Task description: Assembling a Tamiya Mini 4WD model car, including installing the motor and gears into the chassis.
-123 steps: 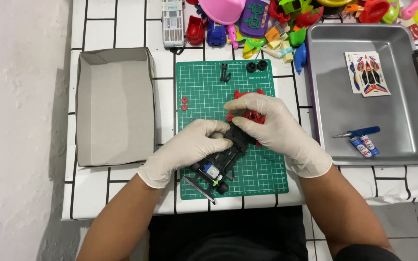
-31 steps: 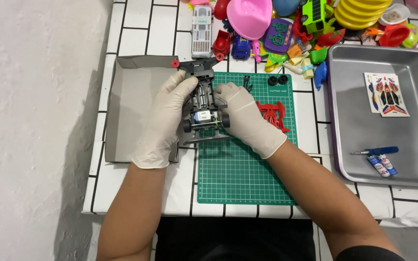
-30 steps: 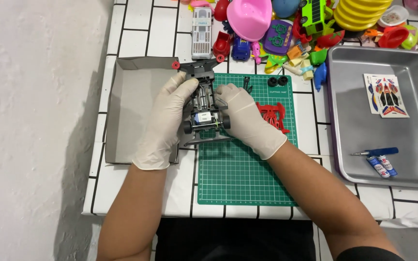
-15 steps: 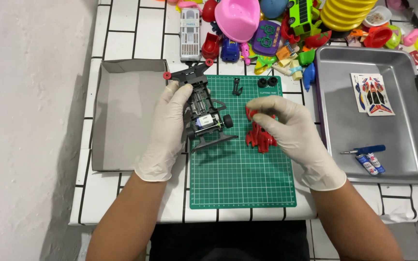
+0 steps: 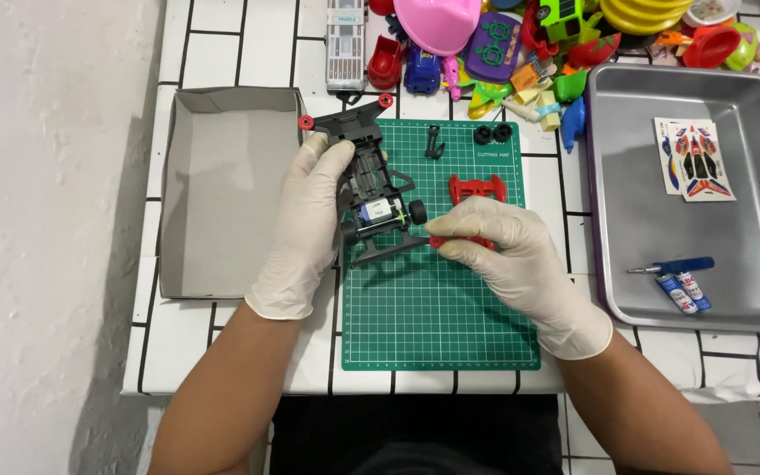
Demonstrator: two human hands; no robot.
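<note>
A white-tiled table [image 5: 230, 352] with dark grout stands against a rough white wall [image 5: 46, 220].

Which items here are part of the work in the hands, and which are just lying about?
In use:
left hand holding black toy car chassis
right hand on red plastic part
green cutting mat

Lying about:
grey cardboard box
metal tray
sticker sheet
blue screwdriver
toy pile

The right hand [image 5: 503, 255] no longer steadies the black toy car chassis [image 5: 371, 189]; it now rests over the red body part [image 5: 472, 198] on the green cutting mat [image 5: 437, 325]. The left hand [image 5: 310, 220] alone holds the chassis.
</note>
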